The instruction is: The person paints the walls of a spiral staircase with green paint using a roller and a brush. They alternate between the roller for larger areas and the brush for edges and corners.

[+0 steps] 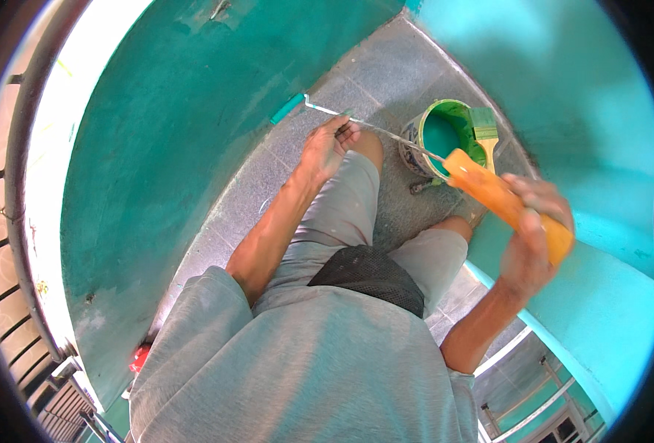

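My right hand (pixel 535 229) is closed round the thick orange handle (pixel 489 193) of a paint roller. A thin metal rod runs from the handle over to the small teal roller sleeve (pixel 288 108), which sits at the foot of the dark green wall (pixel 157 162). Partway along the rod, the fingers of my left hand (pixel 328 146) are pinched on it. Beyond my knees stands a bucket (pixel 411 136) with green paint (pixel 442 134) inside. A flat paintbrush (pixel 483 133) with green bristles and a pale handle lies across the bucket's right rim.
Grey tiles (pixel 390 63) make up the narrow floor between the dark green wall and a light turquoise wall (pixel 563 88) on the right. A railing (pixel 21 184) runs along the far left. Something red (pixel 140 357) lies at the lower left.
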### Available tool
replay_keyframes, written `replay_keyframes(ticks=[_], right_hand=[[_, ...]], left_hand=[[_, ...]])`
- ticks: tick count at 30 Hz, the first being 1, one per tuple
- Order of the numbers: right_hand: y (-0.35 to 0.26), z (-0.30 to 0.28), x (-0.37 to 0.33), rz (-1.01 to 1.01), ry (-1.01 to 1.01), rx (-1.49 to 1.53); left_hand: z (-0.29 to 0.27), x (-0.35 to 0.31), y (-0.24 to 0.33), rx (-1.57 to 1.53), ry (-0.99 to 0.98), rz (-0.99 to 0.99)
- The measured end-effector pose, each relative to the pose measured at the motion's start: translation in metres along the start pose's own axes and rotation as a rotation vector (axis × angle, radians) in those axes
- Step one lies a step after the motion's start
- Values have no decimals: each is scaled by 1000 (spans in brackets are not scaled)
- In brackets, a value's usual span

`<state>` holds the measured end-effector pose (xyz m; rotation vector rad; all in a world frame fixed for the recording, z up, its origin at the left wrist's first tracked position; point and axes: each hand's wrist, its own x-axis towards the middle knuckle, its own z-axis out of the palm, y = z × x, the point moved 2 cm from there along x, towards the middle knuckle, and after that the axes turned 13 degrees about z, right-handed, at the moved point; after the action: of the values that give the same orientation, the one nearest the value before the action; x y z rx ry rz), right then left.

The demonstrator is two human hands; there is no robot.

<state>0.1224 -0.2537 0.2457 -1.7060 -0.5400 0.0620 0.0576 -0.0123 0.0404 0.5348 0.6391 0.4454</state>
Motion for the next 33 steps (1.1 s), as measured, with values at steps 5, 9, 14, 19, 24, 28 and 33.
replay_keyframes(ticks=[5, 9, 14, 19, 24, 28, 33], right_hand=[[-30, -38, -23, -23, -74, 242], [-15, -28, -17, -10, 130, 31], [6, -4, -6, 113, 34, 148], [6, -24, -7, 141, 47, 107], [21, -9, 17, 160, 124, 50], [6, -16, 28, 70, 67, 123], [-63, -95, -1, -17, -227, 357]], left_hand=[[20, -26, 13, 56, -41, 20], [19, -9, 2, 69, -42, 10], [-13, 16, -17, 84, -9, -37], [17, 12, -35, 76, -23, -74], [9, 45, -37, 70, -29, -50], [27, 33, -17, 41, -28, 5], [88, -38, 29, 7, -186, 122]])
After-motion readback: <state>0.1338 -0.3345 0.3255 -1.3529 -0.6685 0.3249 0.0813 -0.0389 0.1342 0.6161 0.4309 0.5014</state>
